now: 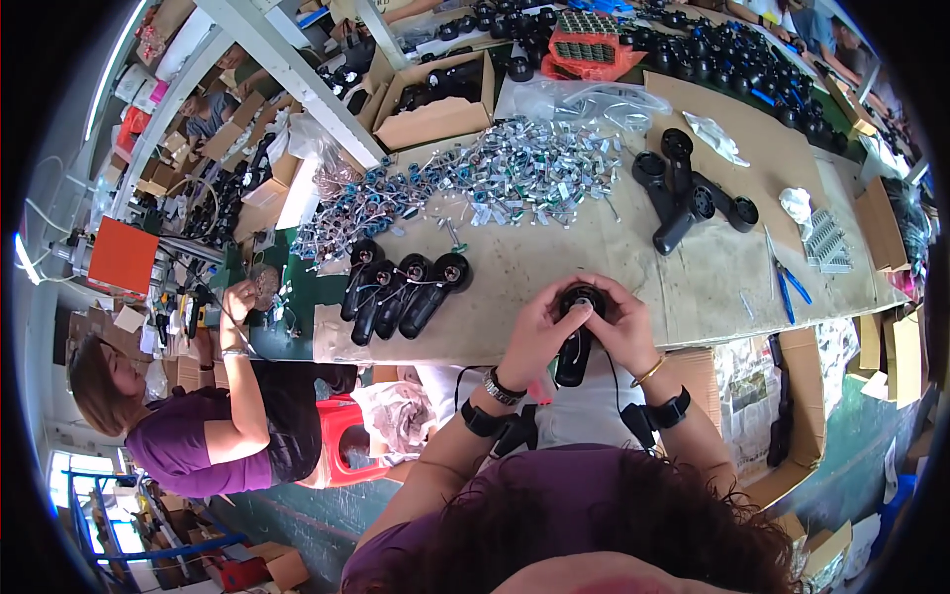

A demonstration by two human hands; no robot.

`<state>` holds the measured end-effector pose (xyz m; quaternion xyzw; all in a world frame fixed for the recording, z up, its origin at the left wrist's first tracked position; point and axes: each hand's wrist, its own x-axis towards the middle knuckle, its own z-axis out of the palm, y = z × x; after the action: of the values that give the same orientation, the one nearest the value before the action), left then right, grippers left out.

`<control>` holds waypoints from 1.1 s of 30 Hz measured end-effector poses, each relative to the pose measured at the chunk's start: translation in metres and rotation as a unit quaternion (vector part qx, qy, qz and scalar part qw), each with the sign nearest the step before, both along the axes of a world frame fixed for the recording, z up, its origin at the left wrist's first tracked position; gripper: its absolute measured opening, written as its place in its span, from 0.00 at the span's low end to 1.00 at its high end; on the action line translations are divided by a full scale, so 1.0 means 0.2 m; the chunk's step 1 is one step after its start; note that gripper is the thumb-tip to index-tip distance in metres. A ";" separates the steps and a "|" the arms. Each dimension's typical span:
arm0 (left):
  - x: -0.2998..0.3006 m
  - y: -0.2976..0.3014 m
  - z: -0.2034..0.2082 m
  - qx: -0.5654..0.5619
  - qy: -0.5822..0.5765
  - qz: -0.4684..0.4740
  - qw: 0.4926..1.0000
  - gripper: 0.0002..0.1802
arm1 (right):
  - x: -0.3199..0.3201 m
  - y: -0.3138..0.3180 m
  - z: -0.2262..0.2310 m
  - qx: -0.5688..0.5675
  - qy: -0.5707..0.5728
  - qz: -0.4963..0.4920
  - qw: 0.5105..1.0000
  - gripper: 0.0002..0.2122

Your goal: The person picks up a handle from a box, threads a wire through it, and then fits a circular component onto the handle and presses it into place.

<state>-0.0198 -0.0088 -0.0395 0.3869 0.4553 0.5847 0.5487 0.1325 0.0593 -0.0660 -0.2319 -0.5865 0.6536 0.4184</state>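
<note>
Close to the table's near edge, my left hand (539, 335) and my right hand (628, 332) grip a black plastic housing (572, 362) with a round head and a stubby handle. Both thumbs press together inside its round head, and the handle points toward me. What lies under the thumbs is too small to make out. Left of my hands, several similar black housings (433, 289) lie in a row, with small parts and wires in their heads. Beyond them spreads a heap of small wired metal parts (529, 176). More black housings (677, 205) lie crossed over each other at the right.
Blue-handled pliers (789, 292) and a clear ridged tray (827, 244) lie on the right. A cardboard box (435, 127) stands behind the heap, near a white post (297, 79). A co-worker in purple (203, 441) sits left, near a red stool (341, 421). An open carton (809, 436) stands below right.
</note>
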 end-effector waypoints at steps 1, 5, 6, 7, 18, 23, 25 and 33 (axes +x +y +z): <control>0.00 0.00 0.00 -0.003 -0.003 0.000 1.000 0.24 | 0.00 0.00 0.00 -0.001 0.002 0.000 1.000 0.22; 0.00 0.00 -0.01 -0.002 -0.004 -0.009 1.000 0.25 | 0.00 -0.02 -0.01 -0.003 0.025 -0.005 1.000 0.22; 0.00 0.00 -0.01 0.001 -0.002 -0.010 1.000 0.25 | 0.00 -0.02 -0.01 0.000 0.026 -0.006 1.000 0.22; -0.01 0.00 0.00 -0.002 0.006 -0.011 1.000 0.26 | 0.00 -0.03 0.00 -0.006 0.025 -0.008 1.000 0.21; 0.06 -0.06 0.06 0.086 0.179 0.030 0.980 0.43 | -0.02 -0.01 0.00 -0.055 0.040 -0.115 0.991 0.19; 0.06 -0.12 0.16 0.147 0.444 0.067 0.882 0.41 | -0.04 -0.01 0.02 -0.048 0.040 -0.143 0.988 0.18; 0.07 -0.14 0.17 0.140 0.501 0.057 0.852 0.37 | -0.04 -0.01 0.01 -0.060 0.058 -0.150 0.985 0.17; 0.05 -0.15 0.12 0.176 0.531 0.076 0.826 0.25 | -0.01 -0.02 0.07 -0.099 0.016 -0.124 0.987 0.14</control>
<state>-0.0099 -0.0393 -0.0161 0.6913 0.5940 0.3993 0.0988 0.1309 0.0552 -0.0521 -0.3330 -0.4787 0.6551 0.4804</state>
